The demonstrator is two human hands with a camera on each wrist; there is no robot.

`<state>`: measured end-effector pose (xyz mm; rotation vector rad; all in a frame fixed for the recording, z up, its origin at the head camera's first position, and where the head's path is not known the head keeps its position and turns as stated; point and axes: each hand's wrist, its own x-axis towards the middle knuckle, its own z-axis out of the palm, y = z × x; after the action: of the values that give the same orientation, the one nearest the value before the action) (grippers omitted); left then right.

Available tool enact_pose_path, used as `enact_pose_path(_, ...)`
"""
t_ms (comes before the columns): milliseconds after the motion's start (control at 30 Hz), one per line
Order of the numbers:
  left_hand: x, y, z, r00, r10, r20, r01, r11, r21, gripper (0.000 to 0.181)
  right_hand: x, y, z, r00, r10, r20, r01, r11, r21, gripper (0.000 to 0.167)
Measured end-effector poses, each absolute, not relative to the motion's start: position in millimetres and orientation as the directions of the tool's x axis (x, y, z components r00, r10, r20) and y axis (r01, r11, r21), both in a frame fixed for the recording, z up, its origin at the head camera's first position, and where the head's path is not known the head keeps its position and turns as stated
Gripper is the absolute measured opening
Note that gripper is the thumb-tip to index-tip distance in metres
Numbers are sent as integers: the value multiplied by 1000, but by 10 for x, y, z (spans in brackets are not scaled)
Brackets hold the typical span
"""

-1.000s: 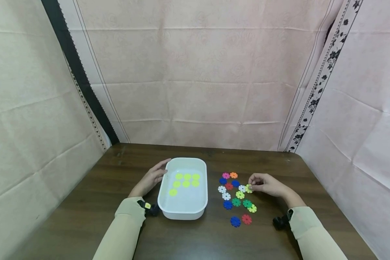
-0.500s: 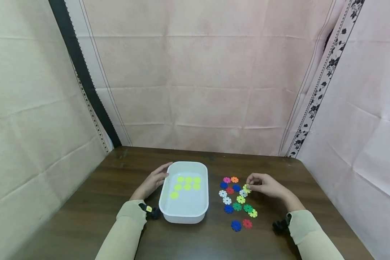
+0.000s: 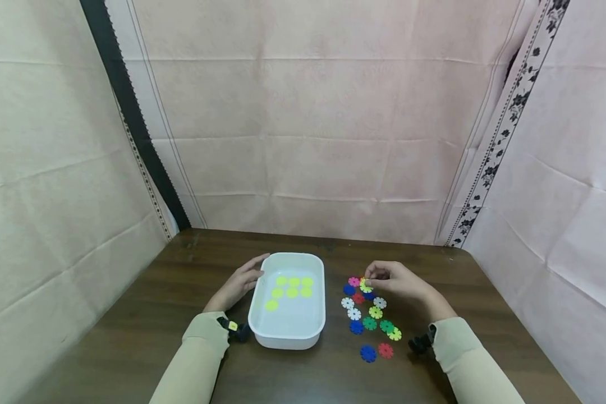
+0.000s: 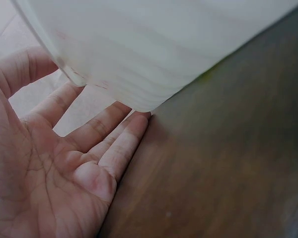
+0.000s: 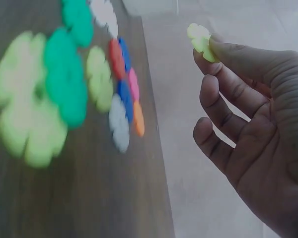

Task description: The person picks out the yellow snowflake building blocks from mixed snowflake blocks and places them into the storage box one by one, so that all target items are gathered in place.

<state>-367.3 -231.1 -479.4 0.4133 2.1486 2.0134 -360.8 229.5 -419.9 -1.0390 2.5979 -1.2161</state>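
Observation:
My right hand (image 3: 403, 285) pinches a yellow-green flower-shaped plastic disc (image 5: 201, 41) between thumb and index finger, its other fingers loosely bent. In the head view that hand is above the far part of a loose group of coloured discs and hides the orange one. At the left side of a white plastic tub (image 3: 287, 340), my left hand (image 3: 239, 285) touches the wall and rim with fairly straight fingers. Several yellow-green discs (image 3: 292, 292) lie in rows on the tub's floor. Two more yellow-green discs, one being this disc (image 3: 376, 312), are among those on the table.
Right of the tub on the brown table (image 3: 192, 359) lie blue (image 3: 368, 353), red (image 3: 385, 350), green (image 3: 369, 323), white (image 3: 354, 314) and pink (image 3: 353, 281) discs. Some overlap. Pale cloth (image 3: 308, 140) hangs behind and at both sides.
My right hand has lifted the yellow-green disc off beside a white disc and carried it left and a little away. The left hand stays at the tub. The head view has tilted slightly.

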Motion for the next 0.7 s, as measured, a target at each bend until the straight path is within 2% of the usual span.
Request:
enact_pose_path(300,-3676,-2314,-4807,-946,318,64,87,61,994,51,-3669,1658,-4063,-727,-669,157,-537,410,-738,13)
enact_pose_path(533,-3656,-2307,-4776,-953,300,53,77,68,995,51,-3753,1048,-4047,-619,-737,273,-734,419,-534,8)
enact_pose_path(700,-3648,-2285,-4764,-953,298,50,73,68,995,51,-3782,705,-4152,-575,-798,182,-759,437,-482,7)
